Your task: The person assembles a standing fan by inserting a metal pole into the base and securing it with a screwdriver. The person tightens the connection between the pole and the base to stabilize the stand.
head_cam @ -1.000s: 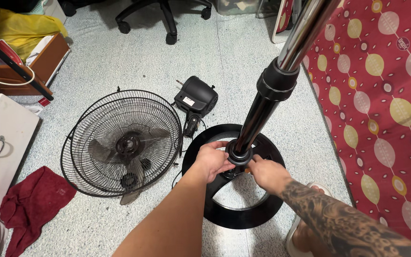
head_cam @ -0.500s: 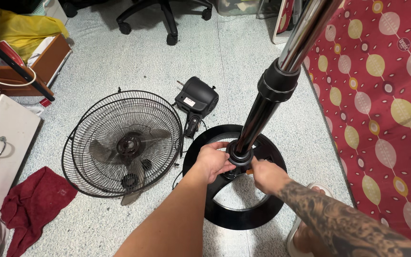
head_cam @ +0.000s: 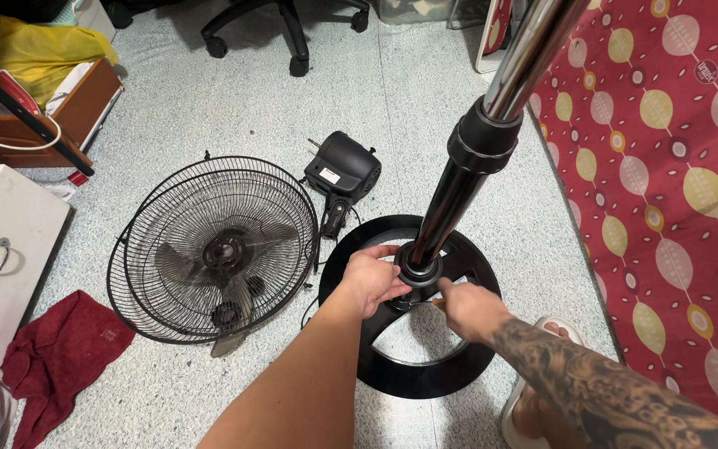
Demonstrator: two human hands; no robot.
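The collar (head_cam: 419, 270) of a fan pole (head_cam: 467, 175) is gripped by the left hand (head_cam: 369, 281), steadying it on the round base (head_cam: 413, 374). At three o'clock, a thin tool (head_cam: 432, 303) is pinched in the closed right hand (head_cam: 469, 309).

On the speckled floor (head_cam: 209, 108) a black round base (head_cam: 413, 374) bears a tilted pole (head_cam: 467, 179). The left hand (head_cam: 369, 278) grips the pole's collar (head_cam: 419, 268) at the foot; the right hand (head_cam: 469, 306) holds a thin tool against it. Just left lie stacked fan grilles (head_cam: 209, 249) with a blade inside, a black motor (head_cam: 342, 170) beside them, and a red cloth (head_cam: 60, 353) farther left.
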